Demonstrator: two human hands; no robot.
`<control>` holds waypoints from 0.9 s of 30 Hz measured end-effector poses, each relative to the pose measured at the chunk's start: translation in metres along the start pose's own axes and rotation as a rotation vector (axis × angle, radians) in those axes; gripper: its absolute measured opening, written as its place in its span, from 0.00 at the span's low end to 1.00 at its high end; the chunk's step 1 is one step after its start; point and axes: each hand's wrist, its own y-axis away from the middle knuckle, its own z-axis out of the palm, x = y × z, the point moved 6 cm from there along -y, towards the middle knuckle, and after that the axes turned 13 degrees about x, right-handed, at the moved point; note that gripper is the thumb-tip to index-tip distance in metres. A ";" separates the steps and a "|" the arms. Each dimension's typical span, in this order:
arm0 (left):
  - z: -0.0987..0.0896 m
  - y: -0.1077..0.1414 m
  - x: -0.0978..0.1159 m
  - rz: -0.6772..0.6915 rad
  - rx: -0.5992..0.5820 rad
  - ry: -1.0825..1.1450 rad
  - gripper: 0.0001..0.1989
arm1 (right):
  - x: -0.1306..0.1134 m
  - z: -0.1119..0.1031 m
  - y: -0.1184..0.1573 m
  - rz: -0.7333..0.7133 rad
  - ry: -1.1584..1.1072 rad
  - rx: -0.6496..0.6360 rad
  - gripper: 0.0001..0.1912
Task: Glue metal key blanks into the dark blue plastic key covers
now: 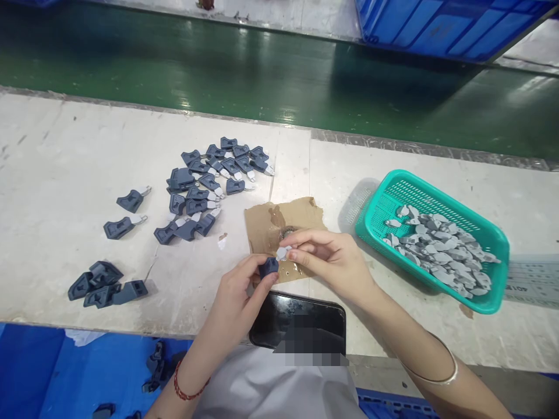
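Observation:
My left hand point(242, 294) is closed on a dark blue-grey plastic piece point(269, 266), pinched between thumb and fingers. A small light grey piece point(283, 253) is pinched in my right hand point(334, 259), its end at the dark piece. Both hands are over a torn brown cardboard sheet point(259, 224) with a wet-looking, shiny patch. Left of it lie several dark pieces with light grey ends point(198, 206). Nearer the front left corner is a small group of dark pieces point(102, 294) with no light ends showing.
A green basket point(371, 224) of light grey pieces point(454, 256) stands at the right. A black phone point(301, 320) lies at the front edge. Behind the table runs a green belt point(262, 75), with a blue crate point(437, 29) beyond. Blue containers with dark pieces point(155, 366) sit below left.

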 end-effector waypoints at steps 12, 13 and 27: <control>0.000 -0.002 0.001 -0.001 -0.008 -0.026 0.11 | -0.010 0.007 0.005 -0.229 0.215 -0.089 0.05; 0.000 -0.002 0.001 0.006 -0.007 -0.028 0.10 | -0.012 0.007 0.005 -0.255 0.243 -0.097 0.05; 0.004 0.000 0.002 0.110 0.006 0.003 0.09 | -0.019 0.011 0.007 -0.278 0.329 -0.186 0.06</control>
